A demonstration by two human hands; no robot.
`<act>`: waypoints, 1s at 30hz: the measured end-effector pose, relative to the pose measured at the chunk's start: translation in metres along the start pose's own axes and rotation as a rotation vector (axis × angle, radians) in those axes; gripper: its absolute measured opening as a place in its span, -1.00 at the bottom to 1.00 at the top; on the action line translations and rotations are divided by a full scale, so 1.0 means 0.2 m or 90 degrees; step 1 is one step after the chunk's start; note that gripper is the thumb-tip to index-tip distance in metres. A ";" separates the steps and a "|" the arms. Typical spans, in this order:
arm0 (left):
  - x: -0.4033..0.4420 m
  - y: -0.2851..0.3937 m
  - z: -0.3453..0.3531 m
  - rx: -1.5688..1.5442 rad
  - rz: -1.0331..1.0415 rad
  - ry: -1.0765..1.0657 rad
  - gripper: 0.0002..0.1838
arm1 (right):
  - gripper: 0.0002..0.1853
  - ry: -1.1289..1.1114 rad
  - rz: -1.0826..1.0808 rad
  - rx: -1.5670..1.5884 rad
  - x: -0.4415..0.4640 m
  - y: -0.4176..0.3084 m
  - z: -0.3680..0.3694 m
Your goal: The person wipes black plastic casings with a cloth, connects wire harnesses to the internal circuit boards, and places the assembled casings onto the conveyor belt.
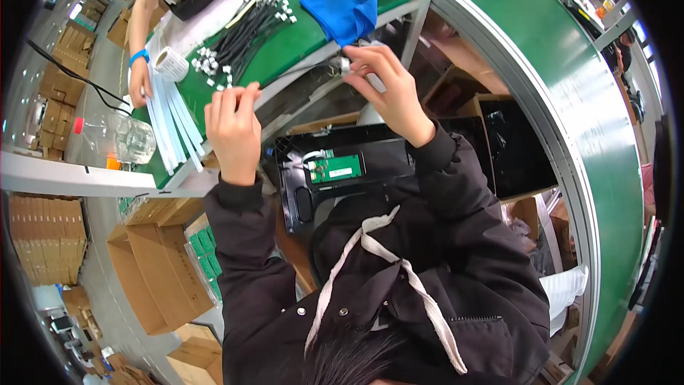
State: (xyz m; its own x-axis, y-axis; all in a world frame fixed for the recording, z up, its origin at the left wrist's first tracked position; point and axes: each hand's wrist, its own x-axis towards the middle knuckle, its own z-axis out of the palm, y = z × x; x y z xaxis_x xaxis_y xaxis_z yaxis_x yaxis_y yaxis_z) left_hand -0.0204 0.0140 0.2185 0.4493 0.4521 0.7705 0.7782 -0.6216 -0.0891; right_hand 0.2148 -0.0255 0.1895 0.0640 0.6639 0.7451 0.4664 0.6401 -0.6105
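Note:
A thin black cable (293,69) stretches between my two hands, above the bench's front edge. My left hand (236,132) is closed in a pinch on its left end, and that tip is hidden by the fingers. At the other end my right hand (390,89) pinches the cable beside a small whitish connector (345,65). Below my hands lies a black plastic housing (385,146) with a green circuit board (336,169) in it. A bundle of black cables (246,36) with white connectors rests on the green bench, close beyond my left hand.
On the bench are a blue cloth (343,8), a label roll (171,64), pale strips (169,125) and a clear bottle (132,135). Another person's hand (140,84) touches the strips. A green conveyor (563,50) curves along the right. Cardboard boxes (160,278) stand lower left.

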 end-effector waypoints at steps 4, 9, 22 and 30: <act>-0.27 0.08 -0.08 0.035 -0.032 -0.066 -0.74 | -0.72 -0.091 0.049 0.028 -0.20 -0.02 0.07; -0.61 0.21 -0.15 0.049 -0.094 0.043 -0.78 | -0.79 -0.194 0.145 0.054 -0.55 0.06 0.21; -0.84 0.11 0.02 -0.800 -0.724 -0.309 -0.44 | -0.85 -0.205 0.130 0.143 -0.85 0.13 0.50; -0.82 0.08 0.12 -0.777 -0.709 -0.311 -0.46 | -0.86 -0.251 0.169 0.162 -0.84 0.17 0.60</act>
State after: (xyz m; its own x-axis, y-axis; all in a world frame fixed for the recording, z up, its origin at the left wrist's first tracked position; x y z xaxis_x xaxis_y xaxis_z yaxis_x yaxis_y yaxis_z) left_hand -0.0711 -0.0542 0.0750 0.2286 0.9626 -0.1455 0.1299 0.1180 0.9845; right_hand 0.1139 -0.0700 0.0111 -0.2078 0.8790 0.4291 0.2478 0.4717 -0.8462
